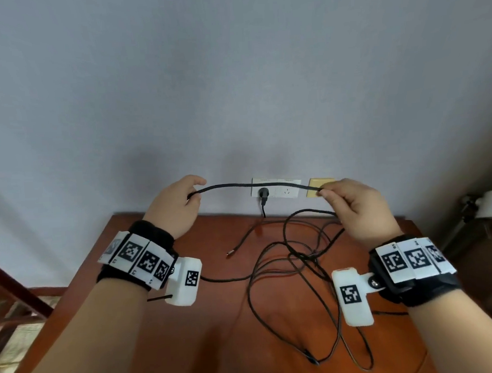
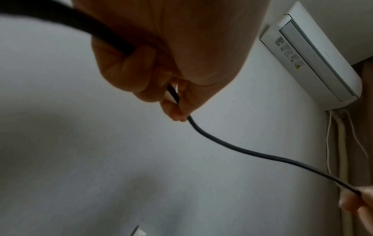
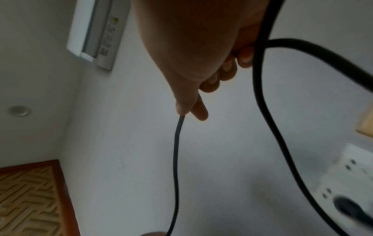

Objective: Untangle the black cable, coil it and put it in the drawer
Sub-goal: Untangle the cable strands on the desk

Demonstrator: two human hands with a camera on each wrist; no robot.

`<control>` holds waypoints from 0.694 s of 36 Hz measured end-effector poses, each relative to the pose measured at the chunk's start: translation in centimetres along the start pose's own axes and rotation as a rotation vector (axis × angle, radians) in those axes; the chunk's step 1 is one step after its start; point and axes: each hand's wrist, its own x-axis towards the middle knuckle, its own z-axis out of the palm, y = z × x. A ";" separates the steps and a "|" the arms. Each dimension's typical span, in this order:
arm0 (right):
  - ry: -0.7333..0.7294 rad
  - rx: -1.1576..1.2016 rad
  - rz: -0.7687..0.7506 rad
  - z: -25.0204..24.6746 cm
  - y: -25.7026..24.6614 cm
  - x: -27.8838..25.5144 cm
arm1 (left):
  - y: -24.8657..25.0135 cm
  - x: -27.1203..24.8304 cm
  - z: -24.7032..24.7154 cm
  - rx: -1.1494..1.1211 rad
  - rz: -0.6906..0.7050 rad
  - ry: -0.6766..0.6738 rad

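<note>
A thin black cable (image 1: 256, 184) stretches level between my two raised hands in front of the wall. My left hand (image 1: 180, 200) grips one part of it in a closed fist, the cable (image 2: 232, 146) leaving between its fingertips. My right hand (image 1: 349, 201) pinches the cable (image 3: 176, 159) between thumb and forefinger, and another length loops past the palm. The rest lies as a loose tangle (image 1: 301, 263) on the reddish wooden table (image 1: 206, 329). No drawer is in view.
A white wall socket strip (image 1: 276, 188) holds a black plug (image 1: 263, 192) whose cord drops behind the table. A beige switch plate (image 1: 315, 187) sits beside it. A white lamp (image 1: 491, 204) stands at the right. An air conditioner (image 2: 315, 52) hangs high on the wall.
</note>
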 end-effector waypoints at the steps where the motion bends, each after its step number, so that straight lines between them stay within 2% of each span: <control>1: 0.042 -0.032 -0.043 -0.7 -0.2 0.4 | -0.1 -0.1 -0.2 0.004 0.009 0.026; 7: 0.130 -0.089 -0.189 -3.6 -1.7 1.9 | 0.3 -0.3 -0.8 -0.056 0.074 0.115; 9: 0.124 -0.061 -0.175 -3.1 -1.8 1.7 | 0.8 -0.4 -0.5 -0.111 0.106 0.176; 12: 0.083 -0.028 -0.118 -2.1 -0.9 0.9 | 1.8 -0.6 -0.9 -0.252 0.159 0.351; 15: 0.003 -0.036 -0.089 -1.2 0.4 -0.3 | 3.0 -0.2 -2.8 -0.314 0.292 0.474; 18: -0.081 -0.021 -0.076 -0.3 0.9 -1.1 | 4.4 0.5 -5.1 -0.247 0.481 0.478; 21: -0.136 0.008 -0.070 0.5 0.8 -1.4 | 6.1 1.2 -6.5 -0.200 0.612 0.468; 25: -0.168 0.020 -0.005 1.0 0.7 -2.0 | 7.4 1.1 -6.1 -0.176 0.684 0.340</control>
